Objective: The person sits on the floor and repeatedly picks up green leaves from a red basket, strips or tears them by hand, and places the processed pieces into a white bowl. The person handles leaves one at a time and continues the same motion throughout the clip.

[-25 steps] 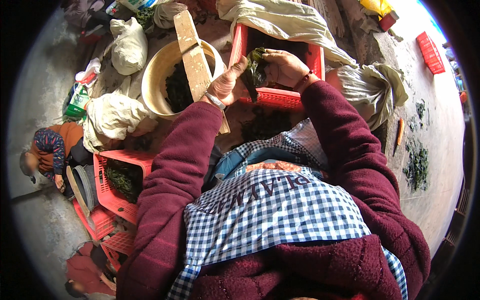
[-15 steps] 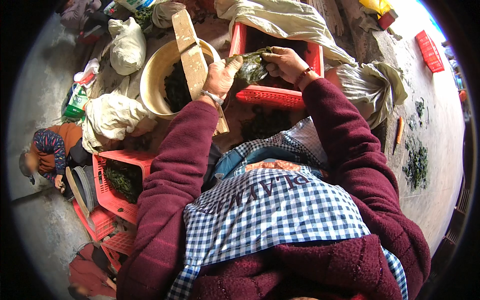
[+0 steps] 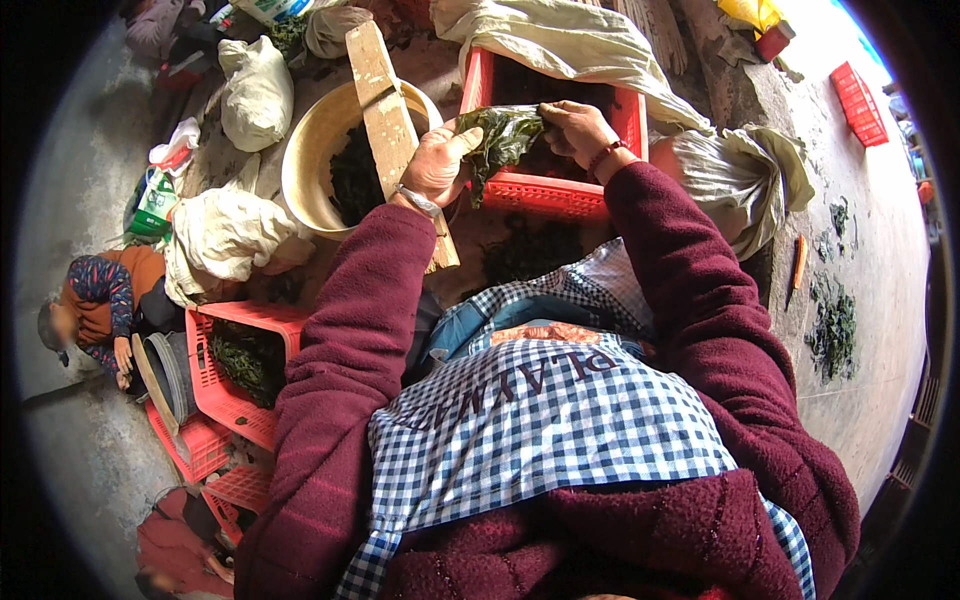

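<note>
A wet, dark green piece of seaweed is stretched between my two hands over the near edge of a red plastic basket. My left hand pinches its left end, thumb on top. At the other end, my right hand grips it with closed fingers. Part of the seaweed hangs down beside my left hand. Close to that hand, a worn wooden board lies across a cream-coloured tub, which holds more dark seaweed.
Pale cloth drapes over the basket's far side. Cloth-covered bundles stand left of the tub. Another red crate with greens sits at lower left, near a crouching person. Seaweed scraps and an orange-handled tool lie at right.
The seaweed is spread wider and now hangs lower beside my left hand. My left hand has turned slightly, while my right has shifted a little to the right and down.
</note>
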Available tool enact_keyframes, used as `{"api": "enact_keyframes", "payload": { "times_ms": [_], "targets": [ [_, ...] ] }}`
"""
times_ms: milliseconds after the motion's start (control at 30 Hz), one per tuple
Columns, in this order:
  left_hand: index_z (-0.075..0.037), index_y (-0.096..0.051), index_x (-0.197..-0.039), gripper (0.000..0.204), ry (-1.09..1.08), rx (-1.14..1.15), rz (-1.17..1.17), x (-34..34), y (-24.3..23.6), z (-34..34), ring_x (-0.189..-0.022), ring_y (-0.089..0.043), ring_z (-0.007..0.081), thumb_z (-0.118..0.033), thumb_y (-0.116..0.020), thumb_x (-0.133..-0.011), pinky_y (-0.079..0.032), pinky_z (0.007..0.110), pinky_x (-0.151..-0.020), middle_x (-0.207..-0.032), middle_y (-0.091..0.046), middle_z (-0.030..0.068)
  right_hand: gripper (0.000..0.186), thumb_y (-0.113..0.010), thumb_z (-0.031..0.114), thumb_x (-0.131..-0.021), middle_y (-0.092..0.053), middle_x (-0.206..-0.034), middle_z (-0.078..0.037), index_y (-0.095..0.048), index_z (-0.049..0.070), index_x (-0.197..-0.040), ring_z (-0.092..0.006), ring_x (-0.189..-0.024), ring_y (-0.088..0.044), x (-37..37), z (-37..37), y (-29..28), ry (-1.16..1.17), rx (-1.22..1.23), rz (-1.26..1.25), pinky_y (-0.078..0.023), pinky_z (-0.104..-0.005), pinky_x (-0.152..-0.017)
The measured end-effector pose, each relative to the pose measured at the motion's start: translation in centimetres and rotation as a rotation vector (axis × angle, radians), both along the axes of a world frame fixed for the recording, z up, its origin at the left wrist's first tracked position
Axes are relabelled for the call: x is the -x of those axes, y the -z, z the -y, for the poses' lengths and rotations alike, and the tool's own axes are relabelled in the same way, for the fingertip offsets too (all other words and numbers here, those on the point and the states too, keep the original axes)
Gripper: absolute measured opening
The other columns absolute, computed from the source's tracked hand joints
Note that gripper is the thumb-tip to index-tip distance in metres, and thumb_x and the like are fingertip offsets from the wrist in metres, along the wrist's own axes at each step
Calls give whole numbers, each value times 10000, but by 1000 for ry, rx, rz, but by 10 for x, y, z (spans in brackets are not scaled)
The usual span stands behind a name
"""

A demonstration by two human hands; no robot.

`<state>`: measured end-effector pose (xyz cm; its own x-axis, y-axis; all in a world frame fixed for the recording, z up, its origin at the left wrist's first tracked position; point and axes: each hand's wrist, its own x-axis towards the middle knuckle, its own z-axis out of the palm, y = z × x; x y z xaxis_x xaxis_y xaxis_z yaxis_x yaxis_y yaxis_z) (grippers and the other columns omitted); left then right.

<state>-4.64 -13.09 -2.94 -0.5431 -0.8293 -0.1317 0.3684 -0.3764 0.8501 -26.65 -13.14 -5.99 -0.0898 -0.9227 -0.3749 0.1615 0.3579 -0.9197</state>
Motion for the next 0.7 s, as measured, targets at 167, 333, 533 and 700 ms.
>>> {"api": "enact_keyframes", "payload": {
  "times_ms": [167, 333, 533, 700],
  "targets": [
    [50, -590, -1046, 202, -111, 245, 308, -3, 9, 3, -776, -596, 120, -23, -520, -870, -475, 237, -735, -934, -643, 65, 265, -672, 241, -815, -630, -709, -62, -631, -18, -853, -127, -623, -571, 6, 8, 10, 49, 256, -509, -483, -257, -598],
    [45, -599, -1013, 172, -219, 81, 232, -12, 27, 15, -766, -592, 119, -17, -516, -876, -476, 236, -713, -898, -642, 61, 285, -643, 131, -788, -647, -827, -134, -568, -19, -1019, -168, -711, -618, -5, -12, -6, 11, 616, -657, -498, -286, -675],
    [38, -604, -1022, 181, -205, 4, 212, -13, 36, 16, -875, -593, 157, -34, -519, -880, -468, 277, -798, -953, -631, 89, 380, -623, 69, -674, -569, -1021, -103, -577, 70, -1051, -305, -956, -542, -40, -41, -24, -353, 1098, -900, -464, -388, -816],
    [19, -623, -990, 183, -197, 47, 425, -20, 41, 20, -771, -616, 153, -98, -570, -860, -510, 269, -691, -889, -639, 78, 111, -608, 70, -784, -615, -892, -72, -629, 18, -880, -196, -839, -584, -46, -37, -25, -352, 1012, -608, -486, -321, -755]
  ]
}}
